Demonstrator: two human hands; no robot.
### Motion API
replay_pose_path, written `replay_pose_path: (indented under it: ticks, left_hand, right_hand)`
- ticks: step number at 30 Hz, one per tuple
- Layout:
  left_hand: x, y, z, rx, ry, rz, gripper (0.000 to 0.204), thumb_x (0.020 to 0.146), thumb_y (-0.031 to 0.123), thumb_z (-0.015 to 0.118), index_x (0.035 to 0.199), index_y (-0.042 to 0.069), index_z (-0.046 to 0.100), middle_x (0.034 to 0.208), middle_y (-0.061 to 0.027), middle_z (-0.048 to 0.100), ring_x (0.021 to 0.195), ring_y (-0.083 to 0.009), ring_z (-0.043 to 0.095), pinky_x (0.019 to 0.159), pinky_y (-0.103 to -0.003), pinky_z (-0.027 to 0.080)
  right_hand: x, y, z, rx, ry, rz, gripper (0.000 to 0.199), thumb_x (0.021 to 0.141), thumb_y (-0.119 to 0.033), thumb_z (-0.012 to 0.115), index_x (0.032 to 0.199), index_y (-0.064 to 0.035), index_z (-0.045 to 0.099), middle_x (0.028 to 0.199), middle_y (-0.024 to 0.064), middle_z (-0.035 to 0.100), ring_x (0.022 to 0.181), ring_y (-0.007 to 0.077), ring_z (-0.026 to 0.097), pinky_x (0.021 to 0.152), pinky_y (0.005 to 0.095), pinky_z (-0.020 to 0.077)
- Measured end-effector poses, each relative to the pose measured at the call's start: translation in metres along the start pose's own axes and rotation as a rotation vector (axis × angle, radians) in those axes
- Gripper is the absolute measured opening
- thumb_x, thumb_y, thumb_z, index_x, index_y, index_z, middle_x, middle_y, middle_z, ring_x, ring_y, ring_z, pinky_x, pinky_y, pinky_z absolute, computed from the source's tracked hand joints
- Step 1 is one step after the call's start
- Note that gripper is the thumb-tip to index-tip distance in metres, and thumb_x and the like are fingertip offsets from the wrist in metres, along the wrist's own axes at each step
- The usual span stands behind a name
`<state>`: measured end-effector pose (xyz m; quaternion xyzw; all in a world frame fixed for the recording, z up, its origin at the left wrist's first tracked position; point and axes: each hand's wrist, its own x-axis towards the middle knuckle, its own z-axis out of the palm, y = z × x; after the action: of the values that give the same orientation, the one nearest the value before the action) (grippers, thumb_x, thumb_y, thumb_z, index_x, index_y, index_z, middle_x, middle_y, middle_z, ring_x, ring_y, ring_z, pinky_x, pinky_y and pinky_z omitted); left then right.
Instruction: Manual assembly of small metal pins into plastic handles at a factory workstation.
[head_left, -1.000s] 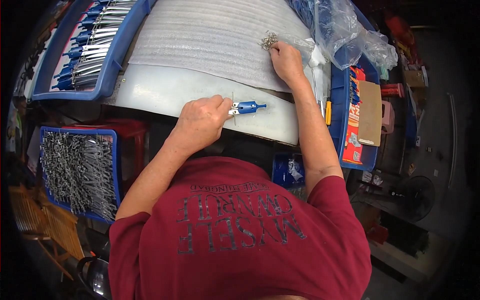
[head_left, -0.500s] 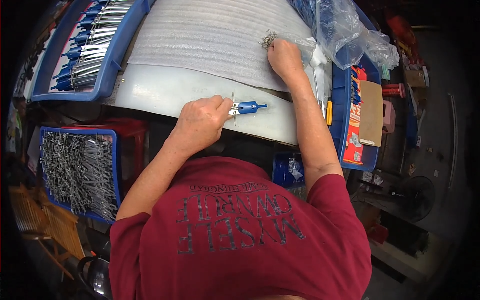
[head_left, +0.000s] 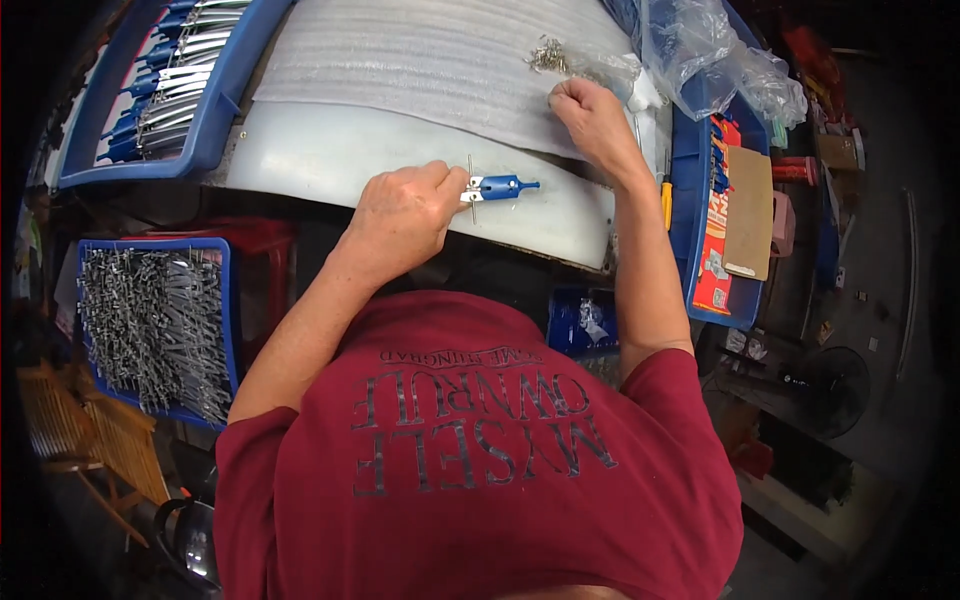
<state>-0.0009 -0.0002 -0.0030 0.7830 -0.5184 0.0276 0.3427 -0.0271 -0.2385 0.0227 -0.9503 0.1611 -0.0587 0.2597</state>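
Note:
My left hand (head_left: 410, 210) is closed round one end of a blue-and-silver metal part (head_left: 497, 188) above the white board. The part's blue body points right and narrows to a thin tip; a thin rod (head_left: 471, 172) crosses it beside my fingers. My right hand (head_left: 597, 118) is over the foam sheet, just on the near side of a pile of small metal pieces (head_left: 549, 56). Its thumb and fingertips are pinched together. Anything between them is too small to make out.
Blue trays at the far left (head_left: 208, 160) and right (head_left: 690, 240) hold blue and silver parts. A blue crate (head_left: 232, 330) of metal pieces is at lower left. Foam (head_left: 400, 60) covers the white board (head_left: 300, 155). A yellow-handled tool (head_left: 667, 205) lies by my right forearm.
My right hand has drawn back from the pile of small metal pieces, toward me and to the right. My left hand keeps its hold on the blue-and-silver part.

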Motion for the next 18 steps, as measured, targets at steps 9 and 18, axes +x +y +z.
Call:
replay_pose_path:
  ticks: [9,18]
  left_hand:
    - [0.0,-0.001,0.004,0.031,0.001,0.009,0.013,0.073,0.013,0.059,0.075,0.005,0.048,0.063,-0.0089,0.049,0.055,-0.0266,0.054,0.047,-0.036,0.043]
    - [-0.002,0.0,0.005,0.063,-0.005,0.003,0.01,0.073,0.01,0.056,0.075,0.005,0.048,0.063,-0.0088,0.049,0.057,-0.0259,0.055,0.048,-0.037,0.044]
  right_hand:
    - [-0.069,-0.039,-0.013,0.267,-0.284,-0.04,0.017,0.081,-0.015,0.053,0.075,0.001,0.051,0.062,-0.0013,0.044,0.061,0.0069,0.039,0.054,0.0229,0.0359]
    - [-0.077,-0.043,0.001,0.116,-0.245,-0.106,0.015,0.077,-0.013,0.053,0.077,0.0021,0.052,0.061,0.0136,0.049,0.055,0.0175,0.044,0.053,0.0302,0.0386]
